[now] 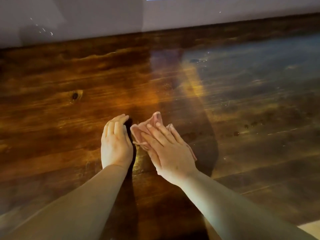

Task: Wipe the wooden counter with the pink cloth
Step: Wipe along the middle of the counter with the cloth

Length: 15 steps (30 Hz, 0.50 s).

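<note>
Right hand (pixel 170 149) at centre frame, palm down, fingers straight and spread, pressing flat on pink cloth (pixel 147 131), forearm reaching in from lower right. Cloth crumpled on wooden counter (pixel 69 118), edges poking out past fingertips. Left hand (pixel 116 144) just beside it, on its edge, fingers straight and together, holding nothing, forearm from lower left.

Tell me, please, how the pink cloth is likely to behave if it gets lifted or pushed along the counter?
Probably floppy: the pink cloth lies crumpled in soft folds under the flat right hand. Likely light, since its thin edges curl up. It should slide easily over the glossy wooden counter, bunching unless pressed flat.
</note>
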Available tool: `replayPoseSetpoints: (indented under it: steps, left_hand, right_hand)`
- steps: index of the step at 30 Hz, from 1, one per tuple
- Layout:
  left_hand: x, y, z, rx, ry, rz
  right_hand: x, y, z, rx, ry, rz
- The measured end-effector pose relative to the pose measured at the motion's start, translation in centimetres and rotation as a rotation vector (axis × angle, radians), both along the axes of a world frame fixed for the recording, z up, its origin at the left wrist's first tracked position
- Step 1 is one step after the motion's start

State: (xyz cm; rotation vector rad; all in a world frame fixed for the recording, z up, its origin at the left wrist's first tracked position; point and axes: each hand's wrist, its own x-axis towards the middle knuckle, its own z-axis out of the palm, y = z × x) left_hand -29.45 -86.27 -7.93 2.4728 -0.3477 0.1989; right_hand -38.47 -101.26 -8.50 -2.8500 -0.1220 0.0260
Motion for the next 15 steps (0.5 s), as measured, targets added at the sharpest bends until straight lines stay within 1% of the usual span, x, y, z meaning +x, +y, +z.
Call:
replayPoseSetpoints:
  steps: [2, 4, 5, 6, 10, 11, 12, 15]
  left_hand:
    - [0.0, 0.0, -0.1, 0.022, -0.014, -0.010]
    - [0.1, 0.0, -0.2, 0.051, -0.013, -0.014]
    - [0.2, 0.0, -0.2, 0.066, -0.007, -0.011]
    - [0.2, 0.0, -0.3, 0.081, 0.002, -0.011]
    - [0.2, -0.2, -0.4, 0.128, 0.028, 0.006]
    - [0.2, -0.2, -0.3, 0.141, 0.030, 0.015]
    - [0.2, -0.3, -0.3, 0.153, 0.026, 0.019]
    - [0.3, -0.2, -0.5, 0.186, 0.018, 0.012]
  right_hand:
    - [-2.0, -1.1, -0.2, -0.026, 0.000, 0.225]
    - [-2.5, -2.7, -0.2, -0.029, 0.020, 0.344]
    - [-1.8, -3.3, -0.2, -0.032, 0.022, 0.356]
    - [-0.6, -3.3, -0.1, -0.033, 0.019, 0.323]
    - [3.7, -1.4, 0.5, 0.009, -0.015, -0.025]
    - [3.8, -1.0, 0.5, 0.023, -0.030, -0.061]
    - [3.3, -0.9, 0.3, 0.020, -0.042, -0.040]
    - [0.2, -2.3, -0.3, -0.013, -0.040, 0.205]
